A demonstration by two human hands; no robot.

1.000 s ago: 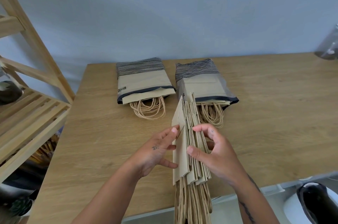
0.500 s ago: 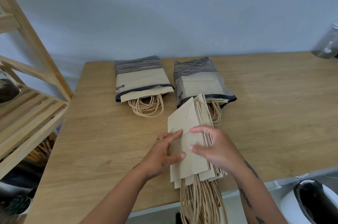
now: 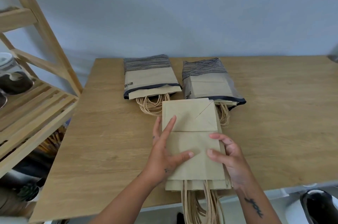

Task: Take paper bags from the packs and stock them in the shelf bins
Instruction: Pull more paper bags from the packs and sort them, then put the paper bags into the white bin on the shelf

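Observation:
A stack of flat brown paper bags (image 3: 192, 132) lies on the wooden table (image 3: 109, 141), its twine handles hanging over the near edge. My left hand (image 3: 164, 152) rests flat on the stack's left side, fingers spread. My right hand (image 3: 228, 156) grips the stack's right edge, thumb on top and fingers under the side. Behind the stack lie two striped plastic packs of bags, the left pack (image 3: 150, 75) and the right pack (image 3: 208, 79), both open toward me with handles spilling out.
A wooden shelf unit (image 3: 36, 99) stands at the left, with dark jars (image 3: 12, 77) on its slatted shelf. More items sit below it. A black and white object (image 3: 318, 207) lies beyond the table's near right corner.
The stack of bags went from standing on edge between my hands to lying flat on the table. My left hand now presses on top of it.

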